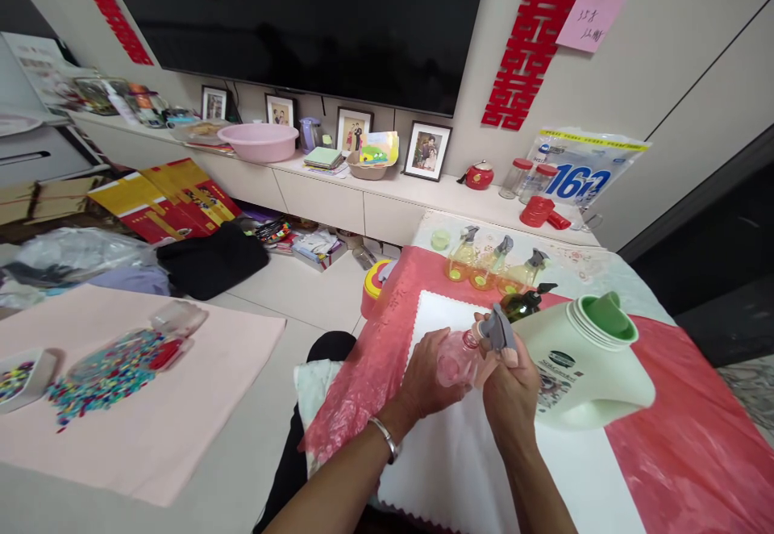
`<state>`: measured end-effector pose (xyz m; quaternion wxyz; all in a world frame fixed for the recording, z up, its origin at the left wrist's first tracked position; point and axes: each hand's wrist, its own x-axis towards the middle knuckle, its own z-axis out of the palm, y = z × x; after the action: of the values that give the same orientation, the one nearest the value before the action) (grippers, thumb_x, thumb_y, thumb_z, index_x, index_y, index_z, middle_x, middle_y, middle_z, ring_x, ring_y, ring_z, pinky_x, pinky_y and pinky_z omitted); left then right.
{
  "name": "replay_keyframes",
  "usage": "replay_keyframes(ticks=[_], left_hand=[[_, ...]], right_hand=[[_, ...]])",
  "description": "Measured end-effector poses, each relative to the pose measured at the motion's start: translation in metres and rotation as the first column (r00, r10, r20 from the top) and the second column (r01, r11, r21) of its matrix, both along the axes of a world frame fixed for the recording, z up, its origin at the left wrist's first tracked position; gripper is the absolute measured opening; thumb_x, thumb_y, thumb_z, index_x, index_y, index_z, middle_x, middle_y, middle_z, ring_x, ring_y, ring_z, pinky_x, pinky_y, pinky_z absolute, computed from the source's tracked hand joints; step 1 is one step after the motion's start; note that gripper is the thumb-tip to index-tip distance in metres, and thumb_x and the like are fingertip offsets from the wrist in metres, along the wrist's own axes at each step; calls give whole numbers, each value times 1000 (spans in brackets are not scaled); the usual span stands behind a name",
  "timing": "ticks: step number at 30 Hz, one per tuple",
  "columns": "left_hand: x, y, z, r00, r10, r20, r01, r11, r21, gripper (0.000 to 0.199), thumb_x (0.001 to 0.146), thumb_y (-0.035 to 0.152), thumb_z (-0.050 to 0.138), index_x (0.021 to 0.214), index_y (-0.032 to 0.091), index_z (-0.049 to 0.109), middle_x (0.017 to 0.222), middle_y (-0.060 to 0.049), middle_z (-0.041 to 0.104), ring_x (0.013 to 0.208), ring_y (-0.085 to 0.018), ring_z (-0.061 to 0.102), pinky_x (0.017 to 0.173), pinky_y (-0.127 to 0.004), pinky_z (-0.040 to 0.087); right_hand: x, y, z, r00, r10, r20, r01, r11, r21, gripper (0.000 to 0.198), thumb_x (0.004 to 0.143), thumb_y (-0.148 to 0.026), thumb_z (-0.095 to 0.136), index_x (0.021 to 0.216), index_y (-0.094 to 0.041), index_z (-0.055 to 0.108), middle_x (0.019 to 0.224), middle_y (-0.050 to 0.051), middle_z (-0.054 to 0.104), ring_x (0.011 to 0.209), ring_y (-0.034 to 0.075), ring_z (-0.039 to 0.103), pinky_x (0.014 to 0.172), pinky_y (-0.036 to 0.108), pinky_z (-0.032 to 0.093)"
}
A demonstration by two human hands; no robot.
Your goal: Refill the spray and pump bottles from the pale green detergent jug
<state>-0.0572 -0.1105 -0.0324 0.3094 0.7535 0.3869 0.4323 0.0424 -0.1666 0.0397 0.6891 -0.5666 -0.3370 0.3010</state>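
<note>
A clear pinkish spray bottle is wrapped in the fingers of my left hand, tilted with its neck toward the right. My right hand grips the grey spray head at the bottle's mouth. Whether the head sits fully on the neck I cannot tell. Right beside my right hand stands a large pale green jug with a green cap on top. Behind the hands is a dark pump bottle. Several yellowish spray bottles with grey heads, one of them this spray bottle, stand in a row farther back.
White scallop-edged paper lies on a red plastic sheet over the table. To the left, a pink cloth bears scattered coloured beads and a white dish. A cabinet with a pink basin runs along the wall.
</note>
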Motion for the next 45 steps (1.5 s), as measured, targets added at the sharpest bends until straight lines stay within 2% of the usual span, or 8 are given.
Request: replay_keyframes(ticks=[6,13,22,30,34,37,42,45], left_hand=[[-3,-4,12,1000,19,-15,-19,1000,-24,73,68,37,78,131,16,49,120,-15,66,109,-32,67,94,-51,60],[-4,-4,34,999,-5,-50,2,997,-75,56,66,32,78,116,18,58,108,-12,70,102,-32,68,92,-51,59],[-6,-2,7,995,-63,-77,53,991,-123,74,69,39,75,133,12,49,127,-19,63,120,-36,61,104,-57,53],[-7,-4,4,992,-112,-57,101,981,-164,74,72,34,74,138,12,48,134,-22,60,125,-37,58,110,-58,47],[-18,-7,5,982,-189,-29,176,954,-243,72,78,33,72,144,16,48,151,-21,49,143,-39,43,119,-60,37],[-31,-10,22,970,-241,30,241,937,-254,64,89,32,63,148,17,46,160,-18,39,150,-34,34,124,-58,30],[-35,-12,70,945,-215,245,269,938,-216,37,102,36,44,132,26,65,134,-11,63,127,-24,58,113,-44,46],[-28,-6,81,904,-230,361,324,919,-226,34,101,40,49,123,26,71,122,-10,68,115,-23,64,102,-38,52]], right_hand=[[-3,1,-14,998,-54,26,54,998,13,48,84,-42,68,124,-16,64,129,14,64,119,28,62,104,44,51],[-3,3,-9,981,-117,156,121,993,-15,52,83,-54,69,118,-16,68,122,13,67,112,27,65,97,43,54],[-5,3,-12,947,-120,299,142,988,-54,46,85,-50,61,118,-17,66,122,10,68,112,26,65,95,40,53],[-10,-2,-22,915,-160,369,188,981,-41,44,88,-46,54,119,-17,66,119,8,69,108,23,66,89,34,53],[-11,0,-29,912,-182,367,204,979,-22,44,88,-49,57,117,-18,68,119,7,69,106,22,67,88,31,53],[-10,2,-35,916,-186,355,197,980,4,49,89,-55,59,118,-17,66,120,8,69,106,22,68,85,29,55],[-8,5,-46,923,-176,342,171,984,47,52,90,-58,61,119,-16,66,117,10,69,104,23,69,84,29,56],[-8,6,-52,925,-190,330,176,982,73,54,90,-61,61,118,-15,66,117,11,69,103,24,68,85,31,57]])
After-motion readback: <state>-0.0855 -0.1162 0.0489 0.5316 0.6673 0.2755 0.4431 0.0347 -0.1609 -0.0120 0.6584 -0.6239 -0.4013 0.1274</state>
